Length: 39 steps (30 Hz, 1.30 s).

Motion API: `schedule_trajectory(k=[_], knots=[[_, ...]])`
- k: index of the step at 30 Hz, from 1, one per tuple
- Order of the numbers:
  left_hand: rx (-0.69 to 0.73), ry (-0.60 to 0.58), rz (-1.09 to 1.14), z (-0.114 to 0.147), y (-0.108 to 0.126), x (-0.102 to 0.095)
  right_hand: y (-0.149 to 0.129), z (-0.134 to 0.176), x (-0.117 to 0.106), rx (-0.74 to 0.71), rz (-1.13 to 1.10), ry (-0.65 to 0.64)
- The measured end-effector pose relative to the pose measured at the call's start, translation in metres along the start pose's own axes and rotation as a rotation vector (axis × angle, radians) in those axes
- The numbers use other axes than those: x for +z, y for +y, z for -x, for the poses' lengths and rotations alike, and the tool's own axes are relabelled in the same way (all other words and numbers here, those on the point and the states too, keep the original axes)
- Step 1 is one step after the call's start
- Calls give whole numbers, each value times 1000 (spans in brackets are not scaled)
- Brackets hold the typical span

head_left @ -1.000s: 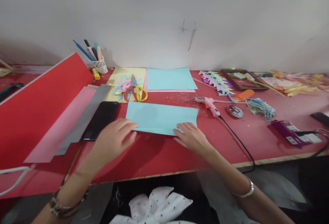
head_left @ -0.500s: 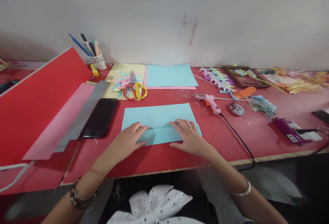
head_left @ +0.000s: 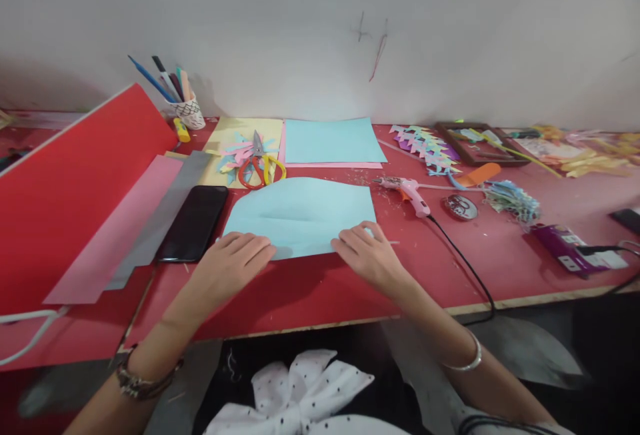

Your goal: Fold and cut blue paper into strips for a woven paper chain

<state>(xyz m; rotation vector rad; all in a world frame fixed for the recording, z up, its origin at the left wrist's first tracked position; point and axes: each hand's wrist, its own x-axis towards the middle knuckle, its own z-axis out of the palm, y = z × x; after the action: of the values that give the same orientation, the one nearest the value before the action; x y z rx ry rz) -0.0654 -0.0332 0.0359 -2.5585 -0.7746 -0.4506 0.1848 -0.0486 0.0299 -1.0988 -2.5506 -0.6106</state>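
A light blue sheet of paper (head_left: 305,212) lies in front of me, its far left part bowed up off the table and a faint crease across it. My left hand (head_left: 233,258) grips its near left corner, fingers curled over the edge and thumb hidden. At the near right corner, my right hand (head_left: 367,255) pinches the same edge, with the thumb out of sight beneath. Just beyond the sheet, red-and-yellow-handled scissors (head_left: 261,167) rest on paper scraps. A pink glue gun (head_left: 407,194) lies to the right of the sheet.
A black phone (head_left: 193,225) and an upright red board (head_left: 85,195) are at left, near a pen cup (head_left: 189,114). More blue paper (head_left: 333,142) lies at the back. Rightward are a round tin (head_left: 460,207), a purple power strip (head_left: 565,248) and the glue gun's cord (head_left: 465,258).
The paper's near strip, folded over before, is now opened out, and the sheet bulges upward. Both hands have shifted from lying on the fold to gripping the near corners, the left one further left.
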Motion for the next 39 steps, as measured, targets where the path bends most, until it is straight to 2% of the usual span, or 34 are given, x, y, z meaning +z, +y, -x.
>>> schedule_trajectory(k=[3, 7, 9, 12, 15, 19, 22, 25, 28, 33, 39], knots=[[27, -115, 53, 9, 12, 10, -9, 12, 10, -61, -79, -36], [-18, -300, 184, 12, 27, 24, -11, 27, 16, 31, -227, -146], [-23, -300, 235, 11, 33, 28, -10, 31, 15, 45, -288, -159], [-20, -204, 295, 6, 36, 29, -8, 31, 15, 24, -355, -145], [-64, -146, 377, 3, 33, 27, -4, 26, 15, 22, -396, -197], [-130, -246, 425, 0, 23, 26, 7, 15, 16, 13, -440, -333], [-135, -356, 383, -1, 16, 27, 20, 9, 15, 11, -495, -416], [-128, -408, 325, -2, 13, 28, 31, 9, 13, 24, -508, -472], [-141, -405, 281, -4, 13, 29, 30, 12, 11, 25, -415, -453], [-205, -415, 258, -9, 20, 30, 2, 9, 14, 73, -274, -334], [-263, -305, 254, -8, 24, 34, -9, 3, 29, 105, -252, -267]])
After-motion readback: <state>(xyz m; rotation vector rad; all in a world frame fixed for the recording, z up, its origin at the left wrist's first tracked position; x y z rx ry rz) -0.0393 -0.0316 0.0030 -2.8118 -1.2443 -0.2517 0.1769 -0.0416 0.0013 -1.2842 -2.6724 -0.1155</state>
